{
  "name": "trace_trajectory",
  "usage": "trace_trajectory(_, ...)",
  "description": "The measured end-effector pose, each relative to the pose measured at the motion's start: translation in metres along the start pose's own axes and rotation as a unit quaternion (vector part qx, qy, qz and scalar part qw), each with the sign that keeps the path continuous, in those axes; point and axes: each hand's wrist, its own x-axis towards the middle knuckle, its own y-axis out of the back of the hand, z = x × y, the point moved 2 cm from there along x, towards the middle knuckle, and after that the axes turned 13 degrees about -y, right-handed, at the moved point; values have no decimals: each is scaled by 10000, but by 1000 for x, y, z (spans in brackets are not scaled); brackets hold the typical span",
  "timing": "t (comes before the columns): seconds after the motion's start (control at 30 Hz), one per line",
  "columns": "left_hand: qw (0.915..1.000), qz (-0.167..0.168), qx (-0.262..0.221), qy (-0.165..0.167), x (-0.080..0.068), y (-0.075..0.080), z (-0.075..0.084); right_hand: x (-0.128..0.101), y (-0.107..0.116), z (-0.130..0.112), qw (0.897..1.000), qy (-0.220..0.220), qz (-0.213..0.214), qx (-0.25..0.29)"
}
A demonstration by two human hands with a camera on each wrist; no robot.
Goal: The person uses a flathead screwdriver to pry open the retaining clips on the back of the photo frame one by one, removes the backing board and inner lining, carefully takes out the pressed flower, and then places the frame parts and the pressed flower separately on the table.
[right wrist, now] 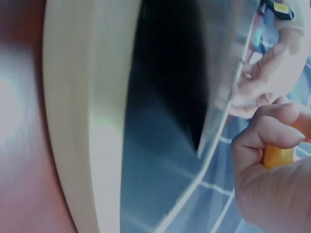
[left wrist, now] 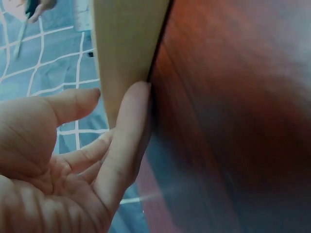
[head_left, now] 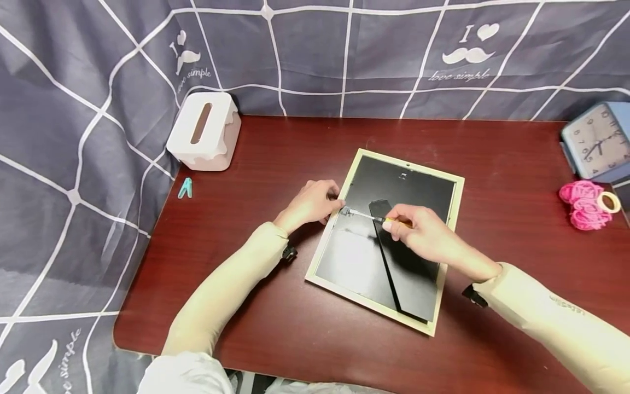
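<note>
Picture frame point(head_left: 385, 241) lies face-down mid-surface, long axis running diagonally away. Left hand point(head_left: 310, 203) steadies its left edge with relaxed fingers; right hand point(head_left: 423, 232) grips screwdriver point(head_left: 379, 218), tip pointing left at the edge clip.

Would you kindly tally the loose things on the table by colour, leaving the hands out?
Cream or white: 3, picture frame, tissue box, tape roll
Orange-handled: 1, screwdriver
Teal or blue: 2, clip, clock
Pink: 1, yarn bundle
Total: 7
</note>
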Motion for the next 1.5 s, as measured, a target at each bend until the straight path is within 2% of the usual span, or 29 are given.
trace_trajectory(0.07,9999,75,112,27,2,0,2,4,8,-2,9999,57,83,60)
trace_trajectory(0.1,9998,123,166,10,7,-2,-6,6,12,-3,9999,74,114,75)
trace_trajectory(0.13,9997,149,185,35,6,-3,-5,8,16,-3,9998,118,143,83)
trace_trajectory(0.3,9996,223,122,127,1,-6,-4,20,27,-8,9982,226,484,-285)
trace_trajectory(0.33,9996,220,85,184,-5,-5,4,23,27,-8,9977,218,525,-380)
trace_trajectory(0.37,9995,251,107,137,-5,-7,-2,25,27,-9,9972,176,554,-481)
trace_trajectory(0.47,9994,255,163,194,-12,-9,-2,35,22,-10,9965,-11,426,-714)
trace_trajectory(0.57,9992,270,60,286,-19,-9,-3,46,16,-8,9947,-166,249,-985)
trace_trajectory(0.63,9988,281,-66,399,-26,-7,1,53,11,-6,9936,-225,181,-1090)
trace_trajectory(0.73,9980,362,-224,474,-34,-6,-1,62,5,-2,9934,-152,216,-1116)
trace_trajectory(0.97,9954,349,-480,752,-48,-7,-6,96,-8,16,9937,442,74,-1029)
trace_trajectory(1.13,9937,306,-791,739,-49,-9,-8,117,-16,26,9905,219,58,-1355)
trace_trajectory(1.23,9928,260,-908,736,-48,-9,-9,118,-15,24,9907,150,-9,-1350)
trace_trajectory(1.37,9924,194,-966,735,-47,-8,-12,105,-9,7,9939,124,-242,-1065)
trace_trajectory(1.5,9905,165,-1138,758,-47,-6,-14,102,-8,-4,9933,-43,-321,-1112)
